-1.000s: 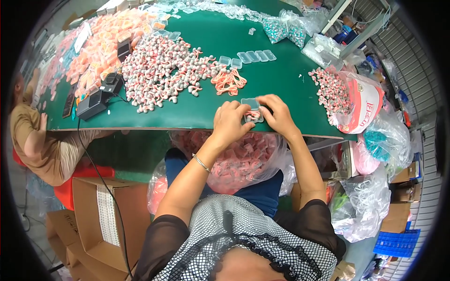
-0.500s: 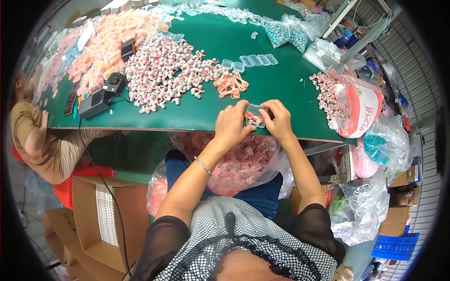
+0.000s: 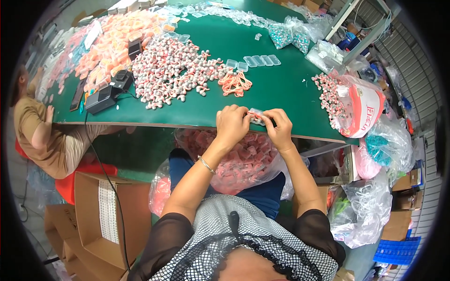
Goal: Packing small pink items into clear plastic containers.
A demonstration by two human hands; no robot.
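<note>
Gripping small clear case (image 3: pixel 256 115) at near edge of green table (image 3: pixel 293 89). Pinching from 9 o'clock with left hand (image 3: pixel 233 122), from 3 to 4 o'clock with right hand (image 3: pixel 279 127). Keeping fingers narrow on both sides, curled onto the plastic. Showing pinkish contents (image 3: pixel 255 119) through it; cannot tell lid state. Clocking from case: orange cords (image 3: pixel 235 84) at 11, pile of pink-and-grey pieces (image 3: pixel 171 70) at 10, row of clear cases (image 3: pixel 262 61) at 12, pink-and-white bag (image 3: pixel 368 107) at 3, see-through bag (image 3: pixel 281 164) of pink pieces (image 3: pixel 243 161) below at 6.
</note>
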